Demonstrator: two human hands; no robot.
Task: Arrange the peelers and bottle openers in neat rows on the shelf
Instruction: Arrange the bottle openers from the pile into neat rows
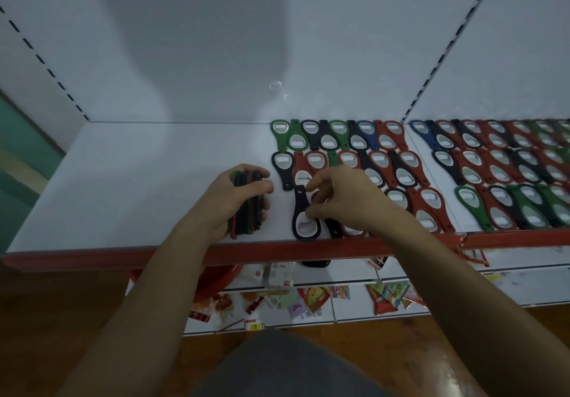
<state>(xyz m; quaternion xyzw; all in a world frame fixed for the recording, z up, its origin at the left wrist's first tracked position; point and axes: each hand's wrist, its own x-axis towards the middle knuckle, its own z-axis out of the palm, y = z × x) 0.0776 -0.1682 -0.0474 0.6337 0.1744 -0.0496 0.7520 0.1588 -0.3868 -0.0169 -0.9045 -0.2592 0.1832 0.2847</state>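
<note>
Shelf (138, 187), ref = its red front edge (277, 250). L hand (228, 196) just behind edge, fingers curled round stack of openers (246, 211) held on its side. R hand (348, 199) pinches black opener (298, 208) btwn thumb + forefinger; it lies flat just behind edge. Rows of openers (407, 165) sit further back from edge and along it to R.
</note>
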